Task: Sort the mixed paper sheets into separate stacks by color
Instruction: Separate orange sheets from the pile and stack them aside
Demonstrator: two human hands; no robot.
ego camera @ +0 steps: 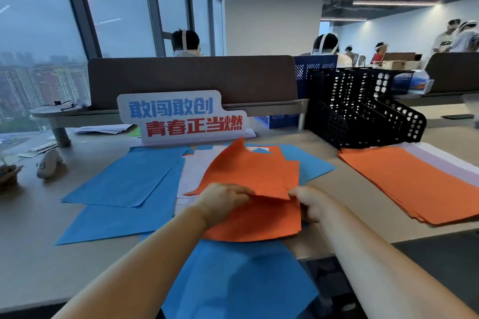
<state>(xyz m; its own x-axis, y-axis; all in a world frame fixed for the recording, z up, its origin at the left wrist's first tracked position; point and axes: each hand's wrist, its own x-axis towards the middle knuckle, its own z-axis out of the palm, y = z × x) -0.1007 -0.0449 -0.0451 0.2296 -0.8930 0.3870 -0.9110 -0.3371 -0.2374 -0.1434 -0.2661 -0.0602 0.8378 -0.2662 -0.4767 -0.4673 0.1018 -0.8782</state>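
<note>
A mixed pile of paper lies at the desk's middle: orange sheets on top, white sheets [193, 171] and blue sheets beneath. My left hand [223, 198] grips the near edge of a raised orange sheet [248, 171], whose far corner curls up. My right hand [309, 202] pinches the same sheet's near right corner. Another orange sheet [259, 223] lies flat under both hands. Blue sheets [124, 184] spread out on the left. One blue sheet [238, 280] hangs over the near desk edge. An orange stack [407, 179] sits on the right, with a white stack [451, 160] behind it.
A standing sign [181, 116] with blue and red characters rises behind the pile. A black mesh file rack [363, 109] stands at the back right, a blue basket [308, 75] behind it. A brown divider [191, 80] closes the far edge. A white object [48, 163] lies far left.
</note>
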